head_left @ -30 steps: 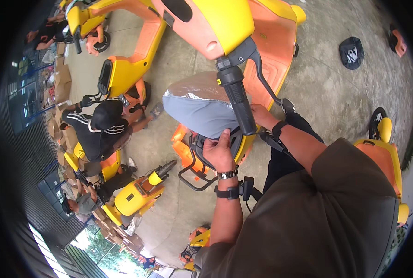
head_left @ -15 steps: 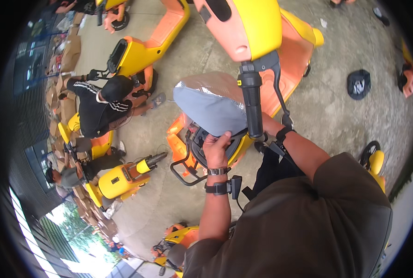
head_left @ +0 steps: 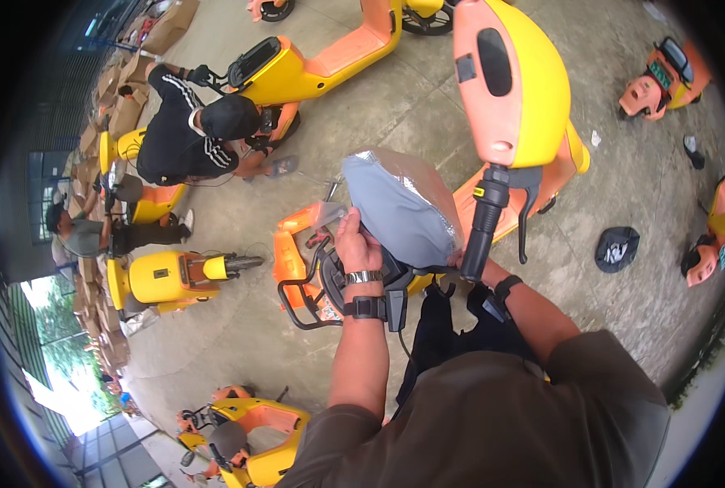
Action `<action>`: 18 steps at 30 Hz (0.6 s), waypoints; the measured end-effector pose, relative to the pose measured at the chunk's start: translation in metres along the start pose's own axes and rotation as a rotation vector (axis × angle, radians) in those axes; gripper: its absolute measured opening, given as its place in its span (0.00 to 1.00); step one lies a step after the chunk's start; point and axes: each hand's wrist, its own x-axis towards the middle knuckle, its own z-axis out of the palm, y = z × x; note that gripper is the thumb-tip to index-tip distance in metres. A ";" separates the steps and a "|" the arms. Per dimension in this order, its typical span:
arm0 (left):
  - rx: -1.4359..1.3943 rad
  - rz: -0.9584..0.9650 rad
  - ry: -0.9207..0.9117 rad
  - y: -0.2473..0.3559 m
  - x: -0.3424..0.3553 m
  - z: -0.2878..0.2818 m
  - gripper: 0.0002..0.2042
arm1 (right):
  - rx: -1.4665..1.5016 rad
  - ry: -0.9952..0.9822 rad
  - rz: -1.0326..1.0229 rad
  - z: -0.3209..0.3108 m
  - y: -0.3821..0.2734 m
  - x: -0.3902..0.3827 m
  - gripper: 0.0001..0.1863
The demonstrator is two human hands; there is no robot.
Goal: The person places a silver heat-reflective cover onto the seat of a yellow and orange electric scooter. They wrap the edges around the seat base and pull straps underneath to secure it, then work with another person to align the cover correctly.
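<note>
Head view: left hand [head_left: 354, 242] fingers grip the grey seat's [head_left: 403, 211] rear edge.

The scooter seat [head_left: 403, 207] is plain grey under a clear, shiny plastic wrap with silvery glints. The scooter's front panel [head_left: 505, 77] is yellow on one side and salmon-orange on the other, with dark oval and square insets. The handlebar grip [head_left: 483, 220] is black with a small yellow band. The left hand [head_left: 354, 244] wears a silver wristband and a black strap below it. The rear carrier [head_left: 305, 272] is orange with a black frame. The person's shirt [head_left: 492, 415] is plain olive-brown. The floor [head_left: 639, 187] is mottled grey concrete. A crouching person [head_left: 183, 134] wears black with white stripes.
</note>
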 end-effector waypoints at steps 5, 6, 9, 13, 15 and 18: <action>0.420 0.334 -0.021 -0.014 0.004 0.023 0.05 | -0.109 0.321 0.353 0.025 0.022 0.001 0.12; 0.382 0.325 -0.002 -0.017 -0.002 0.030 0.05 | -0.007 0.241 0.297 0.019 0.038 0.004 0.11; 0.257 -0.187 -0.156 0.003 0.003 0.014 0.02 | -0.205 0.279 0.352 0.017 0.041 0.012 0.10; 0.028 -0.247 -0.091 0.006 0.006 0.030 0.09 | -0.237 0.320 0.424 0.008 0.019 0.000 0.10; -0.013 -0.206 -0.033 0.000 0.012 0.030 0.10 | -0.262 0.328 0.425 0.012 0.003 -0.002 0.11; -0.021 -0.161 0.077 -0.005 0.018 0.037 0.12 | -0.302 0.381 0.351 0.031 -0.022 -0.023 0.14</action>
